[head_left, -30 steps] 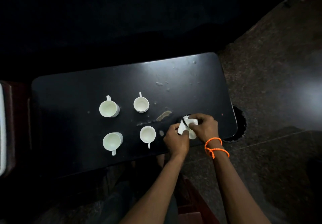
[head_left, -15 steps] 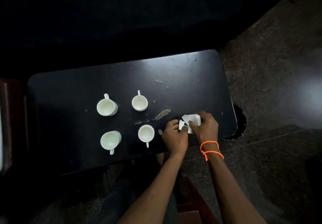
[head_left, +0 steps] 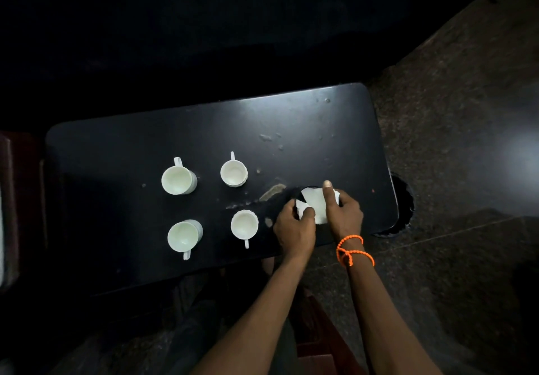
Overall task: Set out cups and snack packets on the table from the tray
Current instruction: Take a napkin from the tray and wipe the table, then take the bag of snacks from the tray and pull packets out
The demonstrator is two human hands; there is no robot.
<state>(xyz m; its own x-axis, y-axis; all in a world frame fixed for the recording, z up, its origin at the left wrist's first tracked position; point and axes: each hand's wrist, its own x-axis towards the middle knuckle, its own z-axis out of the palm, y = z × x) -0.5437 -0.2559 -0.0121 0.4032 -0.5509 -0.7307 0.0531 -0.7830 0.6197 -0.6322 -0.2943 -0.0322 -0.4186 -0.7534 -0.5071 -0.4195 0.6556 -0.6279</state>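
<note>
Several white cups stand upright in a square on the black table (head_left: 122,153): a far-left cup (head_left: 178,180), a far-right cup (head_left: 234,173), a near-left cup (head_left: 183,236) and a near-right cup (head_left: 244,225). To their right, both hands hold a white packet (head_left: 314,203) just above the tabletop. My left hand (head_left: 295,229) pinches its left corner. My right hand (head_left: 342,211), with an orange thread on the wrist, grips its right side, one finger lying over the top. A dark rim shows under the packet; what it belongs to is unclear.
Pale scuffs and worn patches (head_left: 272,191) mark the tabletop between the cups and my hands. A stone floor (head_left: 455,147) lies to the right, with a round dark hole (head_left: 404,202) beside the table's right edge. A reddish edge (head_left: 11,199) shows at the far left.
My hands have spread the white packet wider; the right finger now lies stretched across its top. The cups have stayed where they were.
</note>
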